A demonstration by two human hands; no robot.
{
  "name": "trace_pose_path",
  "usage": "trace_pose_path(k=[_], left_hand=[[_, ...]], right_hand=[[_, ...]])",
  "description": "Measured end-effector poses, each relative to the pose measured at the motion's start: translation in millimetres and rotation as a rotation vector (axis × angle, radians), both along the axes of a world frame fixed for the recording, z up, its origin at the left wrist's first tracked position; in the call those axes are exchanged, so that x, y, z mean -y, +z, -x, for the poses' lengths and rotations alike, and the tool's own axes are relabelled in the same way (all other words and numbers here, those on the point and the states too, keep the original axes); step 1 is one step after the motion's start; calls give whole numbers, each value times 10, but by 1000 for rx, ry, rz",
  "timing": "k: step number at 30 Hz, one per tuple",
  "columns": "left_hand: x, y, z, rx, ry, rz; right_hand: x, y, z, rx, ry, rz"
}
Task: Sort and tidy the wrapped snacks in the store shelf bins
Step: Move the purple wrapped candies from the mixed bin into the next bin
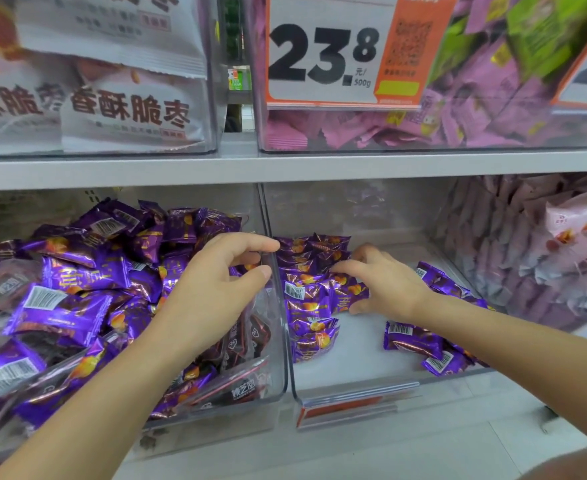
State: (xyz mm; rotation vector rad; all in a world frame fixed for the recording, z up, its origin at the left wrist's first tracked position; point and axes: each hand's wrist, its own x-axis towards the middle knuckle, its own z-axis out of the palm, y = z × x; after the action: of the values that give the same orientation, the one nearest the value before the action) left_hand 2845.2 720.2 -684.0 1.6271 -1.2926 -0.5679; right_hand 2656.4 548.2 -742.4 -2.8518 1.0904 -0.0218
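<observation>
Two clear plastic bins sit side by side on the lower shelf. The left bin (278, 341) is heaped with purple wrapped snacks (77, 282). In the middle bin (354, 386) a neat row of purple snacks (311, 306) runs along its left wall, and a few loose purple snacks (420, 337) lie at its right. My left hand (216, 289) hovers over the left bin's right edge, fingers loosely curved, holding nothing. My right hand (385, 285) reaches into the middle bin, fingertips and thumb pressing against the side of the row.
A bin of pale pink snack packs (544, 251) stands to the right. The upper shelf (285, 166) carries white bags (122, 112) at left and a bin of pink and green packs (458, 109) with a 23.8 price card (326, 53).
</observation>
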Motion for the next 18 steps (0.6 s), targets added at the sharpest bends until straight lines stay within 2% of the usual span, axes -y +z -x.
trace_pose_path(k=[4,9,18], left_hand=[[-1,-4,-5,3,1,2],[-1,-3,-5,9,2,3],[7,-12,-8,6,1,8]], right_hand=[[5,-6,-18,-9,1,28],[22,-66,-32,118,-54,-123],[59,-120,-137,196,-78,-133]])
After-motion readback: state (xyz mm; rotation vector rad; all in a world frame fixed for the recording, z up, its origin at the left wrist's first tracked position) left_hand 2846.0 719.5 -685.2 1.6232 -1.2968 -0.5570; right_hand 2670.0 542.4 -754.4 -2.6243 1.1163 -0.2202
